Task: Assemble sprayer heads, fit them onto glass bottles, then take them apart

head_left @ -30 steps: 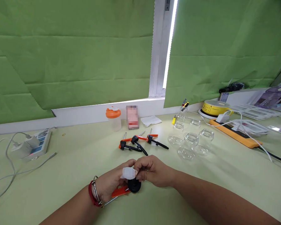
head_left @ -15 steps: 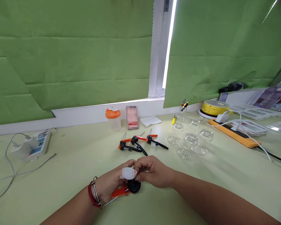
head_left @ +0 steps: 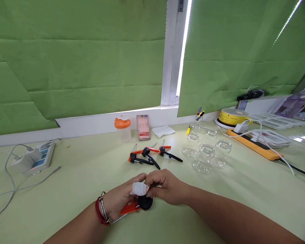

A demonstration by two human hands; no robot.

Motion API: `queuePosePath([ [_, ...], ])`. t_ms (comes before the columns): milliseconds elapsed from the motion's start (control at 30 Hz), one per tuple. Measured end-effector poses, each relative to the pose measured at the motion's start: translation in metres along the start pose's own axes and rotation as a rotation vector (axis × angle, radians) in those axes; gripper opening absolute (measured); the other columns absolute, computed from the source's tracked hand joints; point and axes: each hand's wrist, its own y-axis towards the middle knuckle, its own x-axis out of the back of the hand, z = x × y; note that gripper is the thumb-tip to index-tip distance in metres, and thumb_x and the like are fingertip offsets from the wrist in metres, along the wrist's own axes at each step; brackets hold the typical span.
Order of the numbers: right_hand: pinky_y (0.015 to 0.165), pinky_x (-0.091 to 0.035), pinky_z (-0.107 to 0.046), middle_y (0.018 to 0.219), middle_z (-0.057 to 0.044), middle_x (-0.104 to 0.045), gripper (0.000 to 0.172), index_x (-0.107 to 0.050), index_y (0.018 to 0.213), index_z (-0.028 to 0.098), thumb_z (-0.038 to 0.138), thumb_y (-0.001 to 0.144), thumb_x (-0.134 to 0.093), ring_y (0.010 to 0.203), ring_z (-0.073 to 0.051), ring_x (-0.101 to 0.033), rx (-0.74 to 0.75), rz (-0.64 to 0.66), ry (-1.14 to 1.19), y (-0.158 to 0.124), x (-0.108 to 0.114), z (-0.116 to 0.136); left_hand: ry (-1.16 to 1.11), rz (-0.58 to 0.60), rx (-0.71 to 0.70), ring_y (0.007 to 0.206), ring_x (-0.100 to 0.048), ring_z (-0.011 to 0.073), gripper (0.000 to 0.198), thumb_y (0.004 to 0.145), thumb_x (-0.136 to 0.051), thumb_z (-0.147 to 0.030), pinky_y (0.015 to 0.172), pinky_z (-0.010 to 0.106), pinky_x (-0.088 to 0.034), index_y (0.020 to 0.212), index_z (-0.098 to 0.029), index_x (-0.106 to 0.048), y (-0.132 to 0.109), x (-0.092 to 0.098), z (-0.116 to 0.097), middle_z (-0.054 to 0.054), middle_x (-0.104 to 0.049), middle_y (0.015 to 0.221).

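Observation:
My left hand is closed around a tool with an orange bar, a thin metal rod and a round black disc. A white wrap seems to cover the left thumb. My right hand pinches at the upper edge of the black disc, its fingertips touching the left hand's. What lies between those fingertips is hidden. Just beyond the hands lie three similar orange-and-black tools with metal rods and black handles.
Several clear glass jars stand on the right, one holding screwdrivers. Behind are an orange-lidded cup, a pink box and white paper. An orange power strip lies right; a white one with cables lies left.
Almost nothing differs. My right thumb has shifted very slightly at the black disc; both hands keep their hold and the objects on the table stay put.

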Motion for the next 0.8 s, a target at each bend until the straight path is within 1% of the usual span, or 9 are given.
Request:
queuePosePath([
  [167, 0.064, -0.045, -0.022, 0.075, 0.001, -0.059, 0.014, -0.065, 0.081, 0.017, 0.01, 0.077, -0.054, 0.067, -0.01, -0.054, -0.018, 0.037, 0.004, 0.0, 0.0018, -0.0022, -0.002, 0.009, -0.005, 0.066, -0.044, 0.011, 0.026, 0.07, -0.061, -0.034, 0.059, 0.024, -0.034, 0.088, -0.021, -0.048, -0.0006, -0.0012, -0.0017, -0.002, -0.047, 0.076],
  [267, 0.064, -0.045, -0.023, 0.076, 0.0, -0.059, 0.013, -0.065, 0.083, 0.016, 0.012, 0.078, -0.054, 0.067, -0.01, -0.053, -0.012, 0.05, 0.016, -0.0002, 0.0022, -0.0024, -0.003, 0.015, 0.002, 0.066, -0.044, 0.0109, 0.027, 0.07, -0.061, -0.035, 0.058, 0.024, -0.034, 0.088, -0.021, -0.048, -0.0003, -0.0006, -0.0014, -0.002, -0.047, 0.076],
  [400, 0.066, -0.044, -0.023, 0.079, 0.0, -0.061, 0.008, -0.065, 0.081, 0.016, 0.014, 0.076, -0.059, 0.069, -0.01, -0.054, 0.004, 0.032, 0.021, 0.0002, 0.0013, -0.0024, -0.003, 0.003, -0.014, 0.066, -0.043, 0.0109, 0.025, 0.072, -0.06, -0.032, 0.061, 0.025, -0.035, 0.091, -0.021, -0.049, 0.0007, 0.001, 0.0007, -0.002, -0.046, 0.076],
  [500, 0.067, -0.045, -0.023, 0.082, -0.001, -0.063, 0.005, -0.064, 0.079, 0.016, 0.018, 0.075, -0.062, 0.071, -0.011, -0.055, -0.013, 0.012, 0.037, 0.0005, 0.0002, -0.0033, -0.008, 0.016, -0.011, 0.066, -0.044, 0.0113, 0.024, 0.072, -0.059, -0.031, 0.06, 0.025, -0.035, 0.091, -0.021, -0.048, 0.0008, 0.0018, 0.0016, -0.001, -0.046, 0.076],
  [667, 0.062, -0.045, -0.022, 0.078, 0.0, -0.062, 0.008, -0.063, 0.078, 0.016, 0.02, 0.072, -0.066, 0.067, -0.01, -0.055, -0.06, -0.013, 0.093, 0.0, -0.0014, -0.0056, -0.019, 0.012, 0.0, 0.066, -0.044, 0.0113, 0.025, 0.071, -0.06, -0.032, 0.059, 0.025, -0.035, 0.091, -0.021, -0.048, 0.0005, 0.0018, 0.002, -0.002, -0.046, 0.076],
  [800, 0.063, -0.045, -0.023, 0.077, 0.0, -0.062, 0.011, -0.062, 0.078, 0.015, 0.021, 0.071, -0.068, 0.066, -0.01, -0.054, -0.083, -0.013, 0.117, -0.0003, -0.0015, -0.0052, -0.018, 0.014, -0.01, 0.066, -0.044, 0.0111, 0.025, 0.071, -0.06, -0.032, 0.06, 0.025, -0.036, 0.091, -0.021, -0.049, 0.0004, 0.001, 0.0014, -0.002, -0.046, 0.076],
])
